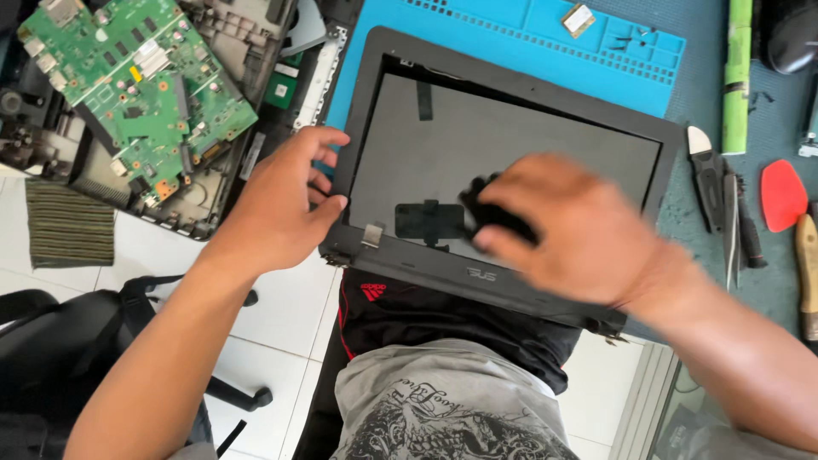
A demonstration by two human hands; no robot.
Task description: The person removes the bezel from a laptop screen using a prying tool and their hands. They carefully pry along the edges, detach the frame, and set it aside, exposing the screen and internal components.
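The laptop screen assembly, a dark panel in its black bezel, lies tilted across the edge of the blue work mat, its hinge edge hanging over the person's lap. The left hand pinches the frame's left side near the lower corner, thumb on the face and fingers curled around the edge, closed firmly on it. The right hand is blurred with motion over the lower middle of the panel; its fingers are bent around a small black object, though I cannot tell how tightly it is held or exactly what it is. Just beside it a black rectangular patch sits on the panel, and a metal hinge bracket stands out at the lower left. Further out, a green circuit board rests in an opened laptop base to the left, and a red pick, a black pry tool and a green stick lie on the right. From where I stand the risk looks plain: the assembly is only half supported, so a hard push from the moving hand could tip it off the bench, or flex the thin panel and crack it. A slip could also scratch the surface.
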